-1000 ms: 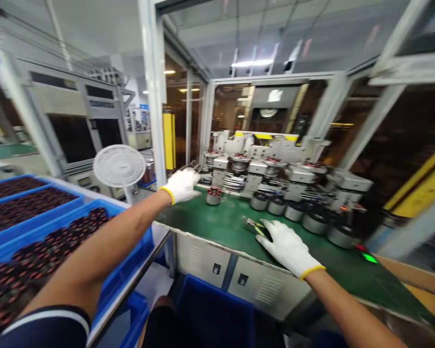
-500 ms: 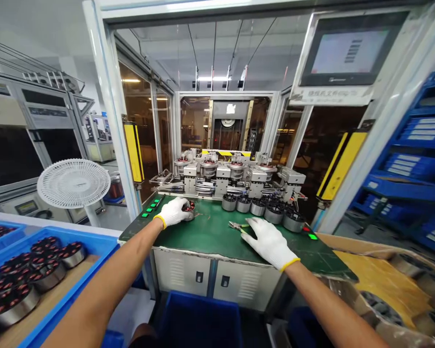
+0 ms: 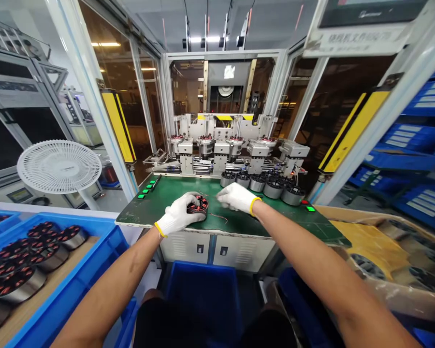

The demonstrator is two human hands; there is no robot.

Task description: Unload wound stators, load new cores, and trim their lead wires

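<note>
Here we were on the factory floor, at a green-topped table pushed up against a glass-walled assembly machine, and the action was right at the centre of that mat.

The left hand, in a white glove with a yellow cuff, was curled around a wound motor stator, fingers wrapped over its near side and gripping it against the mat. There it was, red-and-copper windings facing up, sitting near the front edge of the table, well out from the machine. The right hand, gloved the same way, came in low and open, its fingers together and slightly blurred, just beside the stator but not touching it and holding nothing that I could see.

Just below them lay a thin loose wire on the mat. Farther back stood a row of steel-sleeved stators, lined up along the foot of the machine. Green indicator buttons glowed at the table's left corner.

Out to the left, a blue tray held more finished-looking stators, with a white fan beyond it. Yellow safety light curtains flanked the machine opening, and a cardboard box sat at the right.
</note>
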